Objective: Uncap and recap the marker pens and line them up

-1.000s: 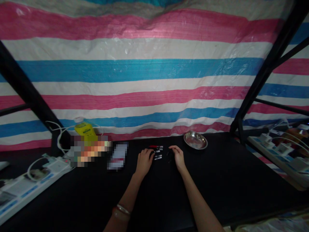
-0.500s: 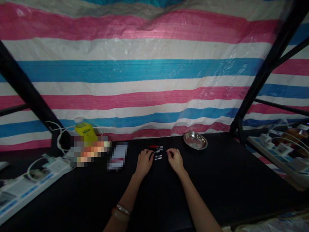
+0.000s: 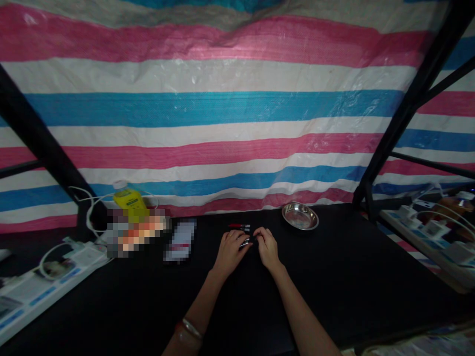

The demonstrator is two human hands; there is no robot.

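On a black table [image 3: 334,277] my left hand [image 3: 229,249] and my right hand [image 3: 266,245] sit close together, fingers curled toward a few small silver-and-black cylindrical pieces [image 3: 245,242] lying between them. My left fingertips touch or pinch one of these pieces; which is too small to tell. My right fingers are bent over a dark small item I cannot make out. A thin red pen-like stick [image 3: 237,226] lies just beyond the hands. A bracelet is on my left wrist.
A round steel dish [image 3: 300,216] stands right of the hands. A yellow bottle [image 3: 128,201], blurred packets [image 3: 135,232] and a blurred card [image 3: 180,241] lie at left. White power strips with cables sit at far left [image 3: 48,277] and far right [image 3: 426,227]. A striped tarp hangs behind.
My two hands have drawn together over the small pieces: the left moved right, the right moved left and slightly nearer to me.
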